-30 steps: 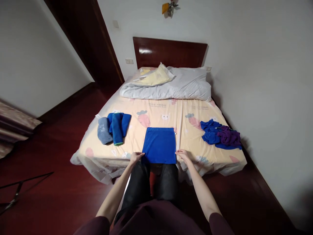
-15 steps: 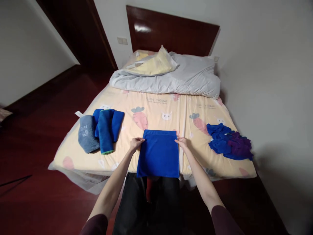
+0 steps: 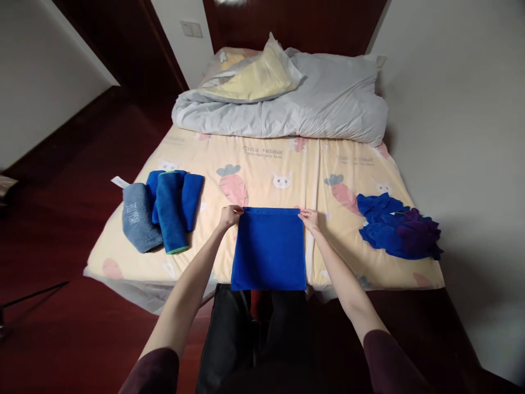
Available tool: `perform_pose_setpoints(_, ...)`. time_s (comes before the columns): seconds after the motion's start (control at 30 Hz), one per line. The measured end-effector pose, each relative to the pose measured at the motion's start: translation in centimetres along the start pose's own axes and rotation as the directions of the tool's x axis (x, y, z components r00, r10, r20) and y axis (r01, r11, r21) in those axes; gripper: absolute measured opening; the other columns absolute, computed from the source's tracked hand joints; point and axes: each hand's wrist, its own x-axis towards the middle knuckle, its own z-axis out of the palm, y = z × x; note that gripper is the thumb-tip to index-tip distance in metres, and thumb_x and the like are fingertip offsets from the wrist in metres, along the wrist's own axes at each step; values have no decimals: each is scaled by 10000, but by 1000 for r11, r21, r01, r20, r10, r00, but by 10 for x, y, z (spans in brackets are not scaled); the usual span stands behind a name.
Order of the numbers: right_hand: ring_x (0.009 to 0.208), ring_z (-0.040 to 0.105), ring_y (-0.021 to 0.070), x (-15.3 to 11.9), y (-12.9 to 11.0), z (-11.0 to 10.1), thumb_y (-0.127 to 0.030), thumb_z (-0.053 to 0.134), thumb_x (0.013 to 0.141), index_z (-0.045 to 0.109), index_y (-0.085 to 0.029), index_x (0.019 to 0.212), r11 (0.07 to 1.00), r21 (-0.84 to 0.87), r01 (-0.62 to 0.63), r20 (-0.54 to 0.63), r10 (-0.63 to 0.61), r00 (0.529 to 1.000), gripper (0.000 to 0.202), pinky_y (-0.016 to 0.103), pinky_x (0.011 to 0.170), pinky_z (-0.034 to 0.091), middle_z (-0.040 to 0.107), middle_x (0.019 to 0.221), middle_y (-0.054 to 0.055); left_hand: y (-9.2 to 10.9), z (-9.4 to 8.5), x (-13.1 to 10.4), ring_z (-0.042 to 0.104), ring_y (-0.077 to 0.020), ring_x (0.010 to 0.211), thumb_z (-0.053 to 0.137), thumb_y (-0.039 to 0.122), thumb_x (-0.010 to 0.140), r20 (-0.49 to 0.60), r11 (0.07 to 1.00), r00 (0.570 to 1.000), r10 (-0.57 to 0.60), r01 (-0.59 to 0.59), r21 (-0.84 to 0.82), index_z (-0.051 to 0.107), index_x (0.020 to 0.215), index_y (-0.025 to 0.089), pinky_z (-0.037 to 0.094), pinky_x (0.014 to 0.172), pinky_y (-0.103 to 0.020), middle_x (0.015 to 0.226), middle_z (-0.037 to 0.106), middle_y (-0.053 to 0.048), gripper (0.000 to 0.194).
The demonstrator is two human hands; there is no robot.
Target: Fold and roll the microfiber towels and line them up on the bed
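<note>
A flat blue towel (image 3: pixel 269 251) lies near the front edge of the bed, its lower end reaching over that edge by my legs. My left hand (image 3: pixel 231 216) pinches its far left corner. The far right corner is pinched in my right hand (image 3: pixel 309 219). A narrow band runs along the towel's far side, between my hands. To the left lie several rolled towels: a grey-blue one (image 3: pixel 141 218) with lettering, a blue one with green trim (image 3: pixel 171 216) and other blue ones (image 3: pixel 192 202). A crumpled heap of blue and purple cloths (image 3: pixel 397 227) sits on the right.
The bed (image 3: pixel 262 180) has a pale yellow sheet with carrots and rabbits. A bunched grey quilt (image 3: pixel 328 104) and a yellow pillow (image 3: pixel 262 74) lie at the headboard (image 3: pixel 295 27). A wall (image 3: pixel 463 137) rises on the right. A thin dark rod (image 3: pixel 36 294) shows at lower left.
The view has tilted down and come closer to the bed. Both hands keep hold of the towel's far corners, with the towel's far edge now looking straighter between them.
</note>
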Motion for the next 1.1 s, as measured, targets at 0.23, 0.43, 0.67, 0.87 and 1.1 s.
perform_pose_setpoints(0.23, 892, 799, 302, 23, -9, 8, -367, 887, 641, 691, -175, 773, 994, 32, -108, -35, 109, 993, 304, 391, 803, 655, 812, 871, 150, 5, 0, 23, 767, -250, 944, 665, 222, 852, -73, 997, 997, -38, 43, 66, 825, 989, 165, 551, 970, -326, 1026, 812, -97, 218)
perform_pose_setpoints(0.43, 913, 799, 260, 32, -7, 18, -246, 813, 735, 714, -161, 806, 982, -160, -100, 19, 104, 994, 149, 349, 838, 641, 820, 935, 123, -1, 15, 32, 745, -285, 1061, 649, 196, 858, -48, 989, 999, 16, -9, 145, 825, 1056, 165, 551, 986, -350, 1067, 805, -115, 266)
perform_pose_setpoints(0.67, 934, 778, 186, 34, -17, 15, -121, 749, 787, 795, -157, 999, 872, -489, 7, 166, 86, 982, 219, 285, 908, 605, 816, 1033, 78, 2, 8, 34, 727, -279, 988, 705, 231, 800, 116, 952, 985, 129, -156, 265, 827, 1014, 178, 557, 937, -346, 1006, 786, -103, 252)
perform_pose_setpoints(0.87, 809, 753, 181, 51, -29, 9, -195, 808, 803, 817, -189, 1011, 747, -665, 6, 241, 207, 948, 208, 243, 720, 597, 795, 884, 35, 2, -2, 48, 714, -270, 926, 684, 252, 835, 231, 940, 972, 44, -119, 321, 790, 980, 169, 553, 848, -339, 920, 769, -93, 198)
perform_pose_setpoints(1.1, 1400, 520, 308, 14, -43, 37, -250, 513, 1033, 694, -169, 1301, 617, -745, 255, 143, -225, 964, 333, 506, 1178, 419, 610, 1463, 167, 31, 25, 26, 519, -324, 1363, 369, 256, 1051, -153, 916, 966, 208, -138, 377, 597, 1375, 105, 391, 1156, -497, 1408, 616, -211, 425)
